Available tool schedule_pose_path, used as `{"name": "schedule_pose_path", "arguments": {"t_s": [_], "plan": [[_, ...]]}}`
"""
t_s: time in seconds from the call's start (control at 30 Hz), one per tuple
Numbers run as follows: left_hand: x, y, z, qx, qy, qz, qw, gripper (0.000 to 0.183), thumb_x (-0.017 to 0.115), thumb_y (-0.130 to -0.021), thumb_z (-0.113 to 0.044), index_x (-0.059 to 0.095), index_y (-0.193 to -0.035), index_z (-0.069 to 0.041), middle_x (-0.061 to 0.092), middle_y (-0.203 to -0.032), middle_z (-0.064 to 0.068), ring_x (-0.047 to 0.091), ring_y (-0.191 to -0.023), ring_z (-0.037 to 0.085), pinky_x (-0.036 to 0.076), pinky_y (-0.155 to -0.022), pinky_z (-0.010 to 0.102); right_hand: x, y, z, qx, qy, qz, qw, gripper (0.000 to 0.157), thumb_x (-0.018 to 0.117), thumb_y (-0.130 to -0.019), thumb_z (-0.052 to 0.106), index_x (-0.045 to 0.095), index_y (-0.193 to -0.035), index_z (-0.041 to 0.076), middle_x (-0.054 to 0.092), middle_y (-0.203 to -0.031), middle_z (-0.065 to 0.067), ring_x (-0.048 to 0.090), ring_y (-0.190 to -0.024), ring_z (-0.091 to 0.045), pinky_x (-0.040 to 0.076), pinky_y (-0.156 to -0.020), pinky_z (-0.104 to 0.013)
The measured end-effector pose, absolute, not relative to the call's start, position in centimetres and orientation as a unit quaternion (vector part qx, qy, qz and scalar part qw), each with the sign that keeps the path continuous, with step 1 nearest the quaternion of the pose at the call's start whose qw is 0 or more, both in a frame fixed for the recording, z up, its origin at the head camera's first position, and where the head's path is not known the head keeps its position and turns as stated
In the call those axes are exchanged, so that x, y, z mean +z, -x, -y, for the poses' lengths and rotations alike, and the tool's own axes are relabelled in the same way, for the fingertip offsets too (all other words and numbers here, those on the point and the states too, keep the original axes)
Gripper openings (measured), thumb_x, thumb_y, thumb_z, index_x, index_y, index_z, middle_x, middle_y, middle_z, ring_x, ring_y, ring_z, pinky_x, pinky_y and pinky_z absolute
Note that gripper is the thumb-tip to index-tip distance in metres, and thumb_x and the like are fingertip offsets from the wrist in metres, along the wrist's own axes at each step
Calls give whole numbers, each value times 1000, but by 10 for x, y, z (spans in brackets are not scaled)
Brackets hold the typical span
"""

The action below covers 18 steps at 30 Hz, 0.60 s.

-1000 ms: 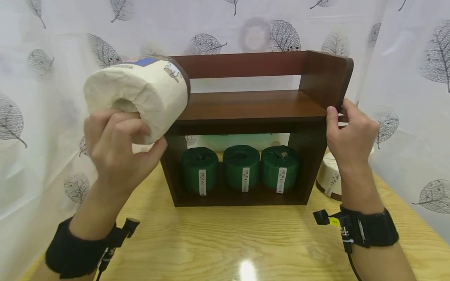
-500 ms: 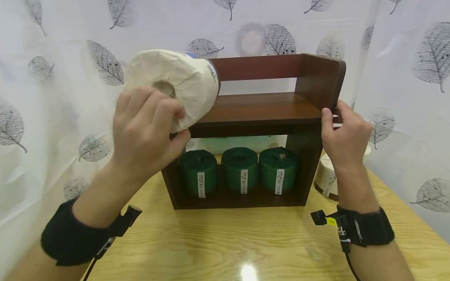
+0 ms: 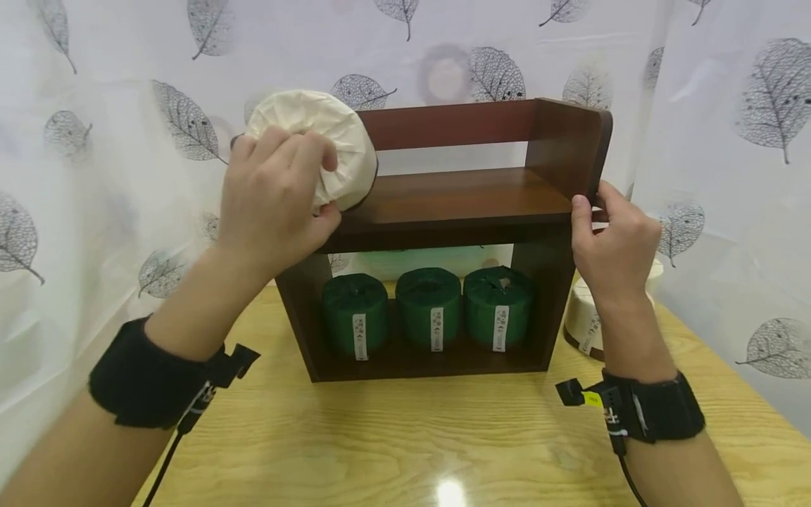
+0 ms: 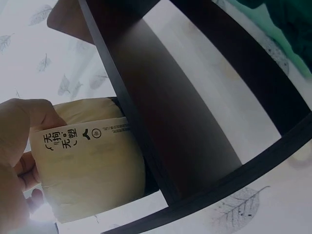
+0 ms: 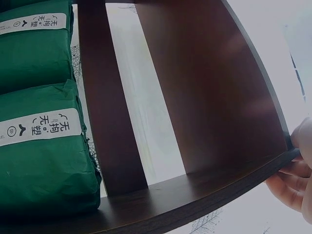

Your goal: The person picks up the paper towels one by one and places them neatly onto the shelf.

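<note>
My left hand grips a cream paper-wrapped toilet roll by its end, fingers curled at the core hole. The roll is at the left end of the wooden shelf's upper board; the left wrist view shows the roll's printed label and its far end against the shelf edge. Whether it bears on the board, I cannot tell. With thumb and fingers, my right hand holds the shelf's right side panel. Below, green-wrapped rolls stand in a row in the lower compartment.
Cream rolls stand on the wooden table to the right of the shelf, partly behind my right forearm. A leaf-patterned curtain hangs behind and at both sides.
My left hand has brought the cream roll rightward to the shelf's left end and turned its near end more toward me. My right hand keeps its hold on the side panel.
</note>
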<state>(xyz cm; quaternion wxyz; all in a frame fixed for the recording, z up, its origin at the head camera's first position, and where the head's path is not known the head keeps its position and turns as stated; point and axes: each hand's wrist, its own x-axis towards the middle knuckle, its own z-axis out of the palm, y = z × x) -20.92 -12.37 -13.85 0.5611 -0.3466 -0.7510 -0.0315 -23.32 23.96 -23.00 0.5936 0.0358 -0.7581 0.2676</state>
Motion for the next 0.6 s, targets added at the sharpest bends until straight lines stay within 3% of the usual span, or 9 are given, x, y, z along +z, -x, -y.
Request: {"name": "schedule_pose_path", "arguments": {"t_s": [0.1, 0.2, 0.3, 0.47, 0.57, 0.6], "plan": [[-134, 214, 126, -30, 331, 774, 539, 32, 67, -70, -20, 51, -94, -5, 57, -78, 11, 45, -79, 32, 33, -69, 50, -231, 233, -240, 266, -36, 758, 595, 33, 50, -89, 33, 67, -101, 7, 69, -90, -10, 64, -71, -24, 49, -63, -24], [-127, 216, 128, -21, 315, 798, 514, 33, 66, -72, -25, 50, -94, -7, 57, -78, 9, 45, -78, 31, 33, -69, 49, -231, 234, -239, 266, -35, 756, 597, 33, 50, -89, 32, 67, -102, 7, 69, -89, -10, 64, -71, -24, 36, -62, -6], [-120, 217, 126, -12, 301, 821, 485, 33, 64, -70, -22, 48, -95, -8, 56, -78, 8, 44, -79, 29, 33, -71, 48, -231, 233, -239, 269, -36, 754, 599, 33, 50, -89, 32, 67, -102, 7, 69, -90, -10, 64, -71, -25, 30, -62, -1], [-110, 216, 123, -1, 271, 861, 431, 38, 62, -66, -17, 47, -100, -9, 55, -81, 7, 44, -82, 30, 33, -77, 48, -231, 234, -239, 269, -36, 756, 595, 34, 50, -89, 33, 67, -104, 8, 69, -93, -9, 64, -72, -24, 44, -63, -15], [-105, 217, 121, 7, 255, 879, 402, 41, 61, -66, -19, 46, -103, -9, 55, -85, 8, 45, -86, 31, 33, -81, 49, -231, 233, -239, 271, -38, 756, 594, 34, 50, -89, 33, 66, -104, 7, 69, -93, -10, 63, -72, -25, 52, -63, -37], [-103, 219, 120, 9, 250, 885, 392, 43, 61, -66, -20, 46, -105, -9, 56, -87, 8, 45, -87, 31, 33, -82, 49, -231, 233, -239, 272, -40, 755, 595, 34, 50, -89, 32, 66, -104, 7, 69, -93, -10, 63, -72, -26, 52, -63, -38]]}}
